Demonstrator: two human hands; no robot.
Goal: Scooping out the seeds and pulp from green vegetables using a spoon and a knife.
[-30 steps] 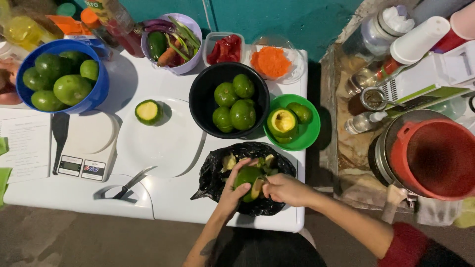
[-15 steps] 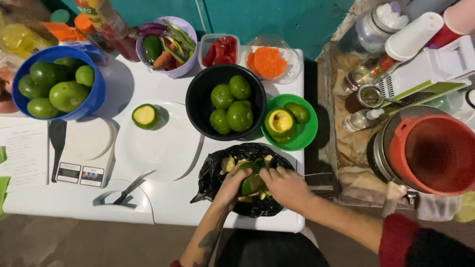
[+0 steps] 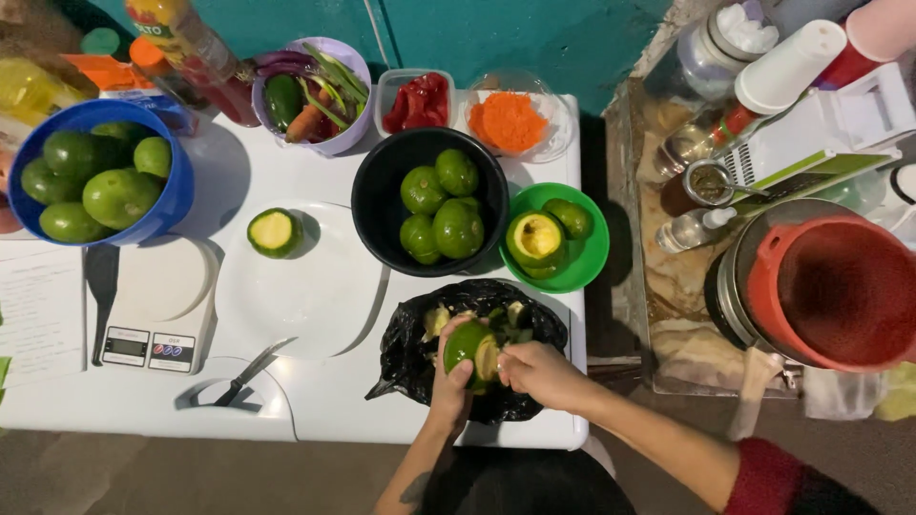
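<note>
A white plastic table against a teal wall is shown. Well left of the hands, a blue bowl of green fruit, a white scale and a white plate are set. The left hand is closed around a round green fruit, just above a black plastic bag. The right hand is pressed to the fruit's cut face; any tool is concealed. The right forearm's red sleeve is cut off.
</note>
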